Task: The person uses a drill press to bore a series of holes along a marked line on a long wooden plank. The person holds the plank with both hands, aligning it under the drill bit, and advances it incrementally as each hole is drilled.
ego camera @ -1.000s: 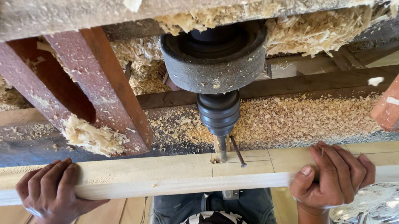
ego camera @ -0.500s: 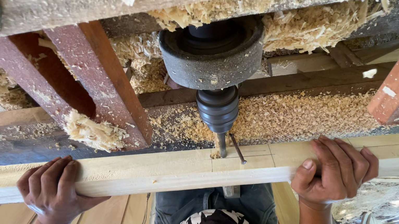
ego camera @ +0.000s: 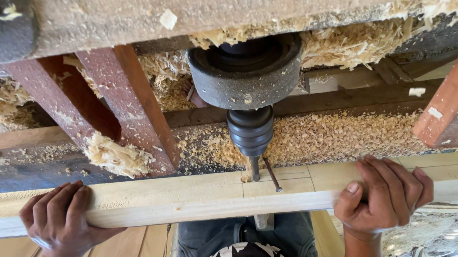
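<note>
Both hands clamp the beam [ego camera: 182, 197]: left hand [ego camera: 61, 221] near its left end, right hand [ego camera: 382, 197] just right of the bit [ego camera: 254, 168]. A catching bit could wrench the beam, dragging fingers toward the chuck [ego camera: 249, 130].

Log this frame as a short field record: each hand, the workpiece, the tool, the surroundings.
left hand: grips the beam's near edge
right hand: wrapped over the beam top
wooden beam: pale, long, pencil lines across its top
drill bit: tip at the marked spot, below a dark chuck
wood shavings: piled behind the beam
</note>
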